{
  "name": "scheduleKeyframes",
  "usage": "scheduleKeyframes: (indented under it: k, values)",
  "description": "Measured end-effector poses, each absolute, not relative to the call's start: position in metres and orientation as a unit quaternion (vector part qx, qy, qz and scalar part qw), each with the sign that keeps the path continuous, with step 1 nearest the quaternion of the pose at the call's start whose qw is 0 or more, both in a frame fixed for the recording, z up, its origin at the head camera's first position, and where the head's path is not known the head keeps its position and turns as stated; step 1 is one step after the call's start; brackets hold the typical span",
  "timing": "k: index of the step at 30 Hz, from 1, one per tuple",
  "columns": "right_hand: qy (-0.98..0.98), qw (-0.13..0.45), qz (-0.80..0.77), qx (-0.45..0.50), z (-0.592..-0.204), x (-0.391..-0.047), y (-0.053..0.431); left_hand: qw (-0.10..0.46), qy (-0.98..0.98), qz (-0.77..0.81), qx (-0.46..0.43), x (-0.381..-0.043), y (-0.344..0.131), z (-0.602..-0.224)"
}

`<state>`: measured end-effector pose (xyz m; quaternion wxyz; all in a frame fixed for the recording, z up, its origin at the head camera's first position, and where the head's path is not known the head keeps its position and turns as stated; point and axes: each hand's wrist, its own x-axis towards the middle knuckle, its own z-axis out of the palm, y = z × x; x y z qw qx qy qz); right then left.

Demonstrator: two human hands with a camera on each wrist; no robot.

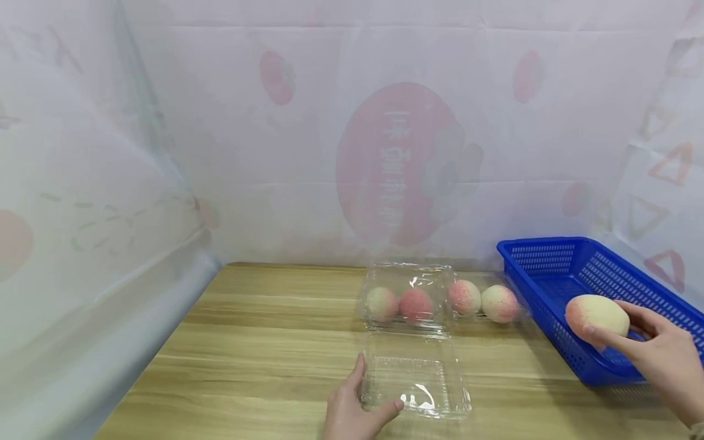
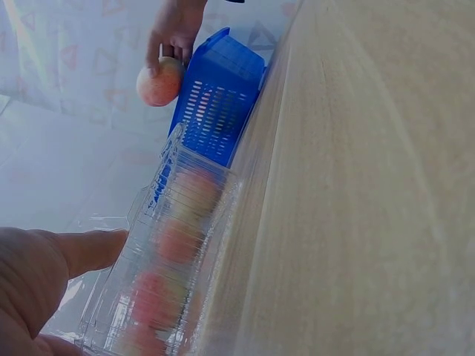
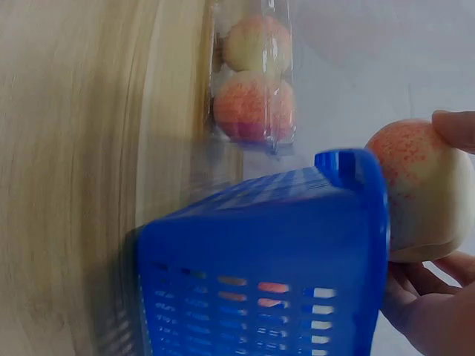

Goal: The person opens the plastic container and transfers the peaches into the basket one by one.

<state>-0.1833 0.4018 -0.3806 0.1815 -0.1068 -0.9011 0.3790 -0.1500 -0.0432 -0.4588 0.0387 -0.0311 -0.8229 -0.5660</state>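
My right hand (image 1: 662, 348) grips a pale yellow peach (image 1: 599, 316) with a pink blush, thumb and fingers round its sides. It holds the peach over the near part of a blue slotted basket (image 1: 541, 318). At the front, my left hand (image 1: 354, 403) is at the near left corner of a clear plastic clamshell box (image 1: 456, 391), thumb and forefinger spread along its edges. Its front half holds nothing. Two peaches (image 1: 416, 304) show through clear plastic behind it; I cannot tell which box they lie in. The left hand's other fingers are mostly hidden.
Right of the clamshell, another clear box (image 1: 522, 299) holds two peaches (image 1: 499, 304), close to the basket's left wall. Wood-grain table (image 1: 247, 348) spreads to the left. Pale printed sheets (image 1: 308, 153) hang behind and at both sides. Pinkish patches show through the basket slots (image 3: 273, 288).
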Motion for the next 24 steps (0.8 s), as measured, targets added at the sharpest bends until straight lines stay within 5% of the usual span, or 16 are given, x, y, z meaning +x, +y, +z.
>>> scheduleKeyframes:
  k: [24]
  values:
    - [-0.911, 0.163, 0.357, -0.127, -0.385, -0.185, 0.421, 0.041, -0.823, -0.566, -0.024, -0.151, -0.042, -0.461]
